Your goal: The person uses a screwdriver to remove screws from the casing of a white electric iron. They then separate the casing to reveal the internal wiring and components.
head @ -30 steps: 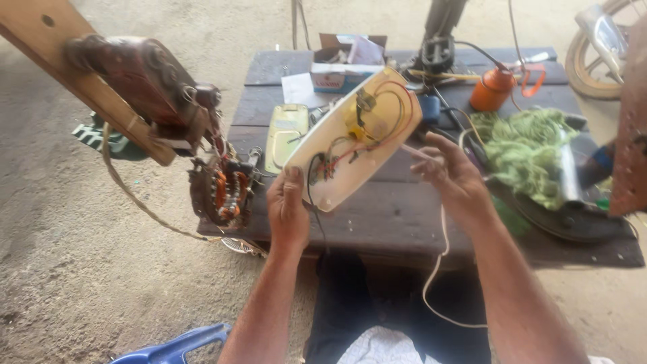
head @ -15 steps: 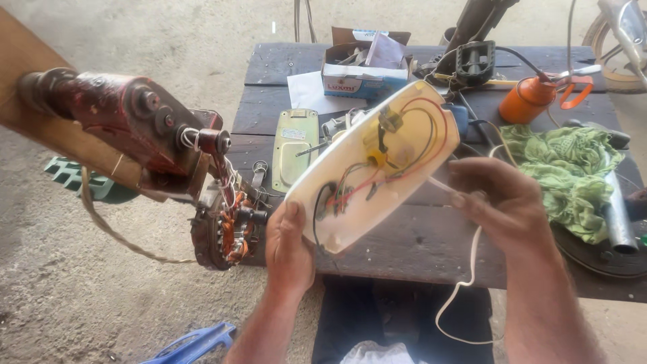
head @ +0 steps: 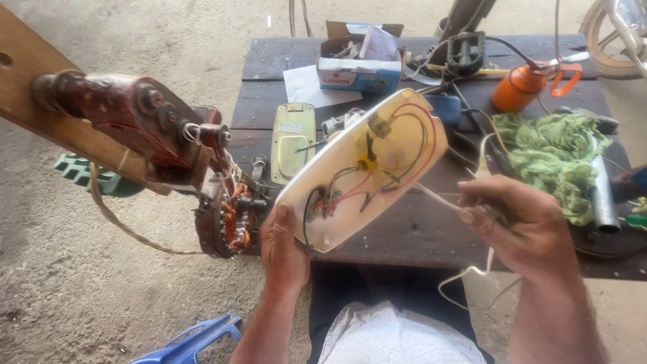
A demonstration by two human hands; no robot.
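My left hand point(head: 285, 248) grips the lower end of a cream oval plastic housing point(head: 397, 128), tilted up over the dark wooden table point(head: 404, 232). Its open inside shows red, black and yellow wires and small parts. My right hand point(head: 522, 222) is closed on a thin white cable point(head: 472, 273) that runs from the housing's right side and hangs in a loop below the table edge.
A red winding machine on a wooden beam point(head: 128, 118) with a copper-wound stator point(head: 226, 222) stands at left. On the table lie a pale green cover point(head: 293, 138), a cardboard box point(head: 357, 57), an orange oil can point(head: 515, 84), a green rag point(head: 552, 152) and a metal tube point(head: 603, 199).
The view has shifted closer. My right hand has closed on the white cable and drawn it out to the right of the housing. My left hand keeps its hold.
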